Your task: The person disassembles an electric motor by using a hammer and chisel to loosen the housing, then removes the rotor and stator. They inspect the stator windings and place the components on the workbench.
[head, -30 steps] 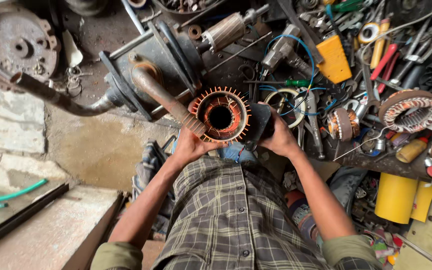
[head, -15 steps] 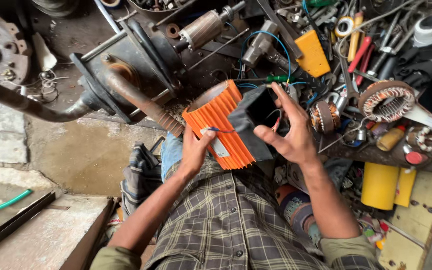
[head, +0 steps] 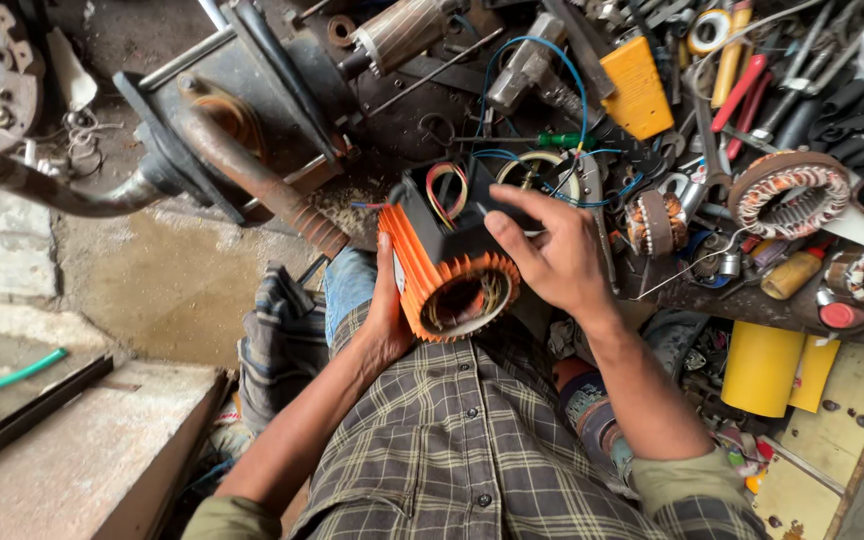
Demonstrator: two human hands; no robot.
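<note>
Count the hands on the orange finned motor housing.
2. The left hand cups the orange finned motor housing from its left side; the right hand rests on its black terminal box on top.

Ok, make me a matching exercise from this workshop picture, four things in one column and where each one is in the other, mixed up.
Things:
1. orange finned motor housing
2. green hose
3. yellow roll
4. rusty pipe

Places:
A. lower right, under the cluttered bench
B. held between the left hand and right hand
C. far left, on the ground
D. upper left of the housing, running to the dark machine

Pairs: 1-B, 2-C, 3-A, 4-D
</note>
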